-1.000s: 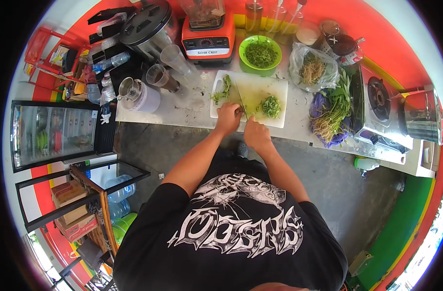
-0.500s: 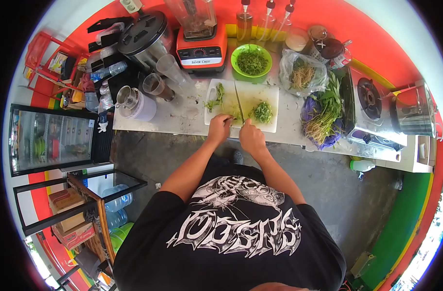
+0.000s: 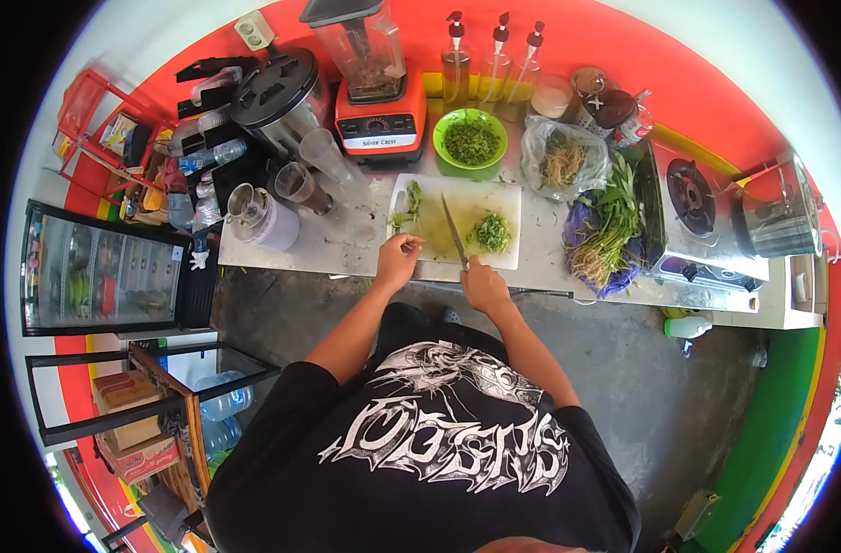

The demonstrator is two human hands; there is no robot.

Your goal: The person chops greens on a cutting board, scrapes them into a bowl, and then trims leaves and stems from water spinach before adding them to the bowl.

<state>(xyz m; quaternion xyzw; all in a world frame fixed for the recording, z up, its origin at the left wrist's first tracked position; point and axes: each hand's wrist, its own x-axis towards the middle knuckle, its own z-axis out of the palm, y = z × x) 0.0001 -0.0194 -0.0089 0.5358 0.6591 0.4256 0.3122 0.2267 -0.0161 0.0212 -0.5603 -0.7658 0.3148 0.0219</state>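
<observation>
My right hand (image 3: 484, 285) is wrapped round the handle of a long knife (image 3: 454, 229), whose blade points away from me over the white cutting board (image 3: 507, 253). My left hand (image 3: 399, 259) is at the board's near left edge, fingers pinched together; whatever they hold is too small to make out. Uncut green sprigs (image 3: 408, 207) lie on the left part of the board. Right of the blade sits a small pile of chopped greens (image 3: 490, 232). Behind the board stands a green bowl (image 3: 501, 152) with more chopped greens in it.
An orange blender (image 3: 380, 123) stands behind the board. Plastic cups (image 3: 303, 187) and a white container (image 3: 271, 227) are on the left. Bunched greens (image 3: 607, 235), a plastic bag (image 3: 564, 158) and a gas stove (image 3: 689, 197) are on the right, with pump bottles (image 3: 456, 63) at the back.
My left hand has moved left, away from the knife. My right hand and the knife handle have shifted slightly toward me, and the gap between my hands is wider. The camera view has shifted slightly.
</observation>
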